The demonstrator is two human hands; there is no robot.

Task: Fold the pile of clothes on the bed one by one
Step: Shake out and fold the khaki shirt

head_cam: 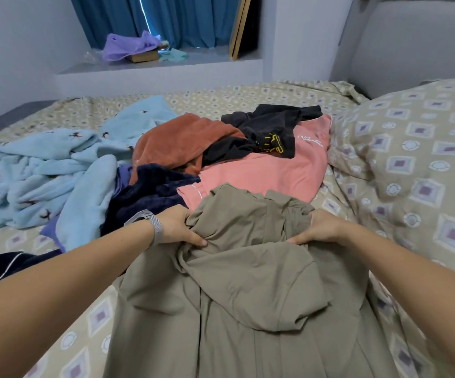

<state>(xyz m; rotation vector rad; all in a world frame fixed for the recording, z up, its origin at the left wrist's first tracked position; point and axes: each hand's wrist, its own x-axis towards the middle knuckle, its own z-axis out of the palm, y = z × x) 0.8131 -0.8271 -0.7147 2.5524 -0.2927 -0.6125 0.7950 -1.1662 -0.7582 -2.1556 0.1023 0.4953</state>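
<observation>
Gripping bunched fabric at the far end of the olive garment (248, 296), both hands are working on what looks like an early item: left hand (178, 227) and right hand (323, 227) each clench a fistful of it, w/ the garment lying crumpled on the bed (84, 323) nearest the person. Nothing folded is showing yet. Beyond the olive garment the pile is waiting: pink top (270, 173), black garment (270, 124), rust fleece (177, 140), navy fleece (150, 195); the light blue robe (43, 173) is sprawling to its left. Small white lettering on the pink top (too small to read).
</observation>
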